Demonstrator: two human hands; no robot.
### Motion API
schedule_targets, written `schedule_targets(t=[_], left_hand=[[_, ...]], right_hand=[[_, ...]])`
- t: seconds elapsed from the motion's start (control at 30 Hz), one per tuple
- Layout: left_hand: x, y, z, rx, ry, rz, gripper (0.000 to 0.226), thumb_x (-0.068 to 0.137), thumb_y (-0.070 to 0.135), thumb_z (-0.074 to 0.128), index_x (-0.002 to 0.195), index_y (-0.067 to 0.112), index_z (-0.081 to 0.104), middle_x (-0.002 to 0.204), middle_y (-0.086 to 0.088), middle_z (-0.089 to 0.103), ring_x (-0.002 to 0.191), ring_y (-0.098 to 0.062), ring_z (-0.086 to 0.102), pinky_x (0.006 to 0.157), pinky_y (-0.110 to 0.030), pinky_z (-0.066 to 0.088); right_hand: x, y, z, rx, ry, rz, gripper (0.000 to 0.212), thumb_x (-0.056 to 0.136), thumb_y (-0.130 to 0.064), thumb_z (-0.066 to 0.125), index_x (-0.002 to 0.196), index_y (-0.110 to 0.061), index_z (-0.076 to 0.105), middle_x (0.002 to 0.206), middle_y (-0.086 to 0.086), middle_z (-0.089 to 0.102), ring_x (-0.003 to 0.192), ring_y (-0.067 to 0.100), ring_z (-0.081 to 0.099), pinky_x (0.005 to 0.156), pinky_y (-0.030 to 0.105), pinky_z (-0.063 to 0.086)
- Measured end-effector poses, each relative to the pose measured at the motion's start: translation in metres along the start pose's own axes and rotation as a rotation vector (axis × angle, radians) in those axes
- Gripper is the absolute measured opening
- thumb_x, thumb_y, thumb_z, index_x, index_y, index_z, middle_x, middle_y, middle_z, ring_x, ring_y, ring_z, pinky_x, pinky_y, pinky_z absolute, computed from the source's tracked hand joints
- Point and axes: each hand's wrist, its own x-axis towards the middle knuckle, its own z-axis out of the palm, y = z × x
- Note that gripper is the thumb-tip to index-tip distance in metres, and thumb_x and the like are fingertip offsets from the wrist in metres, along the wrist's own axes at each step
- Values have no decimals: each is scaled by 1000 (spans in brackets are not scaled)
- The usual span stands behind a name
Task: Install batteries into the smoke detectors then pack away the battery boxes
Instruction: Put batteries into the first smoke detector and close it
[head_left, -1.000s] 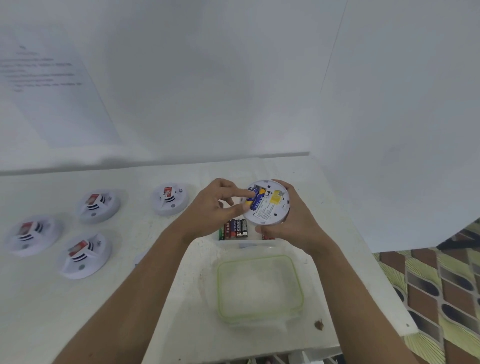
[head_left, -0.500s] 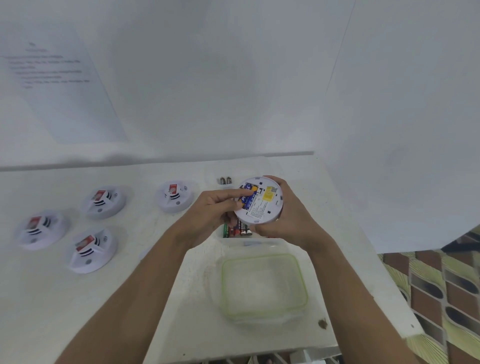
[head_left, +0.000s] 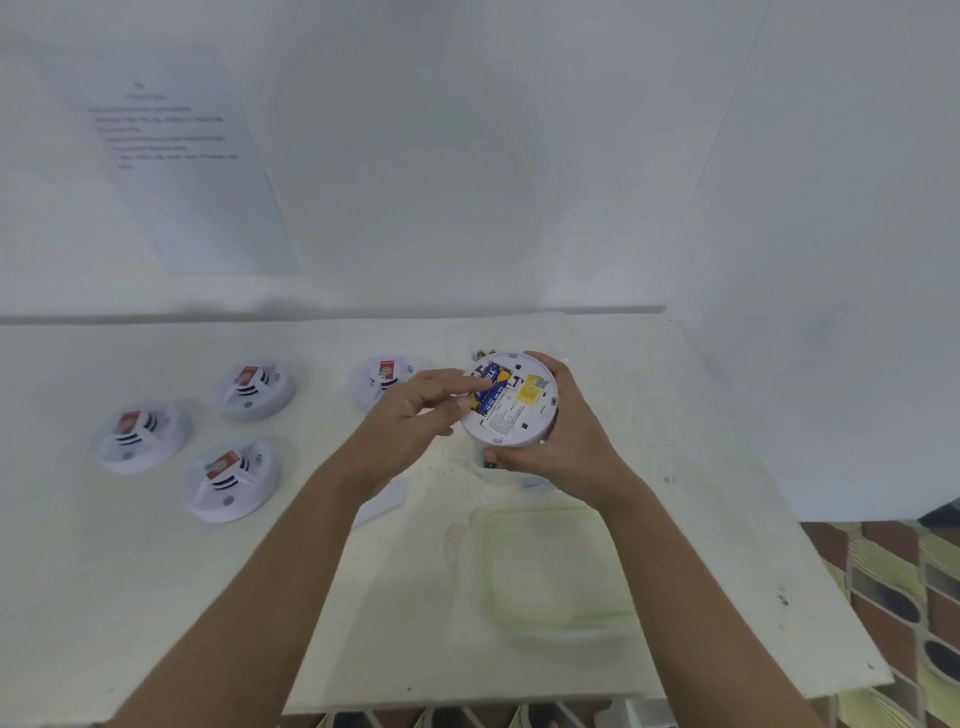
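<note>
**Smoke detector** (head_left: 511, 402): white, round, held above the tabletop (head_left: 156, 597), back side up, battery bay uncovered. It serves as the reference point for every entry below.

**Right hand** (head_left: 563, 447): grasps the smoke detector from its right side, with fingers curled over the far rim and the thumb on the near rim.

**Left hand** (head_left: 410, 423): at the smoke detector's left edge. The index finger is extended and presses on the battery; the other fingers are loosely bent and grip nothing.

**Battery** (head_left: 496, 400): blue and yellow, lying in the bay on the left half of the smoke detector's back.

**Yellow label** (head_left: 531, 389): on the same back, just right of the battery.

**Loose batteries** (head_left: 482, 355): small ends showing on the tabletop just behind the smoke detector's far rim.

**Nearest detector** (head_left: 382, 379): on the tabletop left of the smoke detector, red-tagged, partly behind the left hand.

**Second detector** (head_left: 254, 389): further left.

**Third detector** (head_left: 231, 486): further left and nearer the camera.

**Fourth detector** (head_left: 140, 436): furthest left.

**Clear tray** (head_left: 483, 566): green-edged, flat on the tabletop, on the camera side of the smoke detector. Cannot tell whether it is a lid or a box.

**White flat piece** (head_left: 382, 501): on the tabletop, left of the smoke detector and nearer the camera, beside the left forearm.

**Printed sheet** (head_left: 171, 156): on the wall, well above and left of the smoke detector. The text is illegible.
</note>
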Motion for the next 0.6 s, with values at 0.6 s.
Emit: schedule_targets(t=[0.6], left_hand=[[-68,-74,-67,784,1,-351,78,75,45,81,143,22,49,136,-2,50,122,-20,46,93,-30,39]], right_hand=[[-21,-5,61,161,-14,78,91,69,11,85,141,-22,40,130,-9,58,110,-3,62,72,28,60]])
